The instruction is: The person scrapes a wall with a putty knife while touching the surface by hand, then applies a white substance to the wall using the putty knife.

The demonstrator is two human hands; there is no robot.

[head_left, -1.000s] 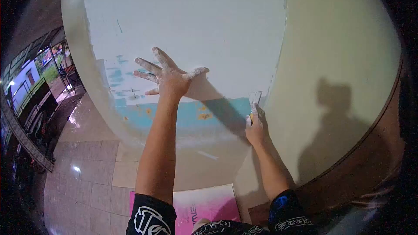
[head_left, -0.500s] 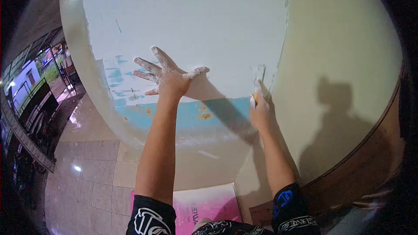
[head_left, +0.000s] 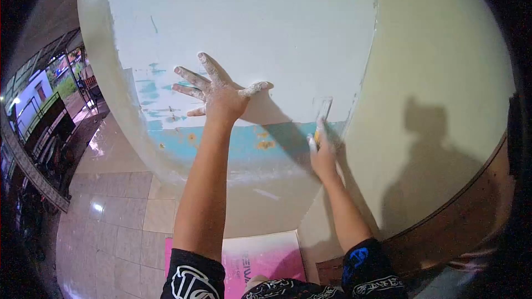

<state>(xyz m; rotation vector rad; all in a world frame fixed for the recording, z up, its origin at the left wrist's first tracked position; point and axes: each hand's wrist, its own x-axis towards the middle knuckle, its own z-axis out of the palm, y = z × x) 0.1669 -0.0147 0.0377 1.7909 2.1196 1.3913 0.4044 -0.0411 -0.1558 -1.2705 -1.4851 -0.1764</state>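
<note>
My left hand [head_left: 224, 98], dusted with white powder, rests against the white-coated wall [head_left: 266, 27] with its fingers spread. Below it runs a bare blue strip [head_left: 233, 144] with rusty brown spots. To the right, my right hand [head_left: 322, 152] is closed around the handle of a scraper [head_left: 322, 112]. The scraper's blade points up and lies near the lower right part of the white coat, just above the blue strip.
A pink and white box or board [head_left: 271, 249] lies on the floor below. Brown wood [head_left: 443, 227] edges the lower right. A metal railing [head_left: 47, 113] is at the left, beyond the tiled floor [head_left: 105, 210]. A shadow falls on the yellowish wall [head_left: 443, 39].
My right hand has moved down and slightly left with the scraper, and the blade is lower. My left hand stays spread on the wall. The view has shifted slightly.
</note>
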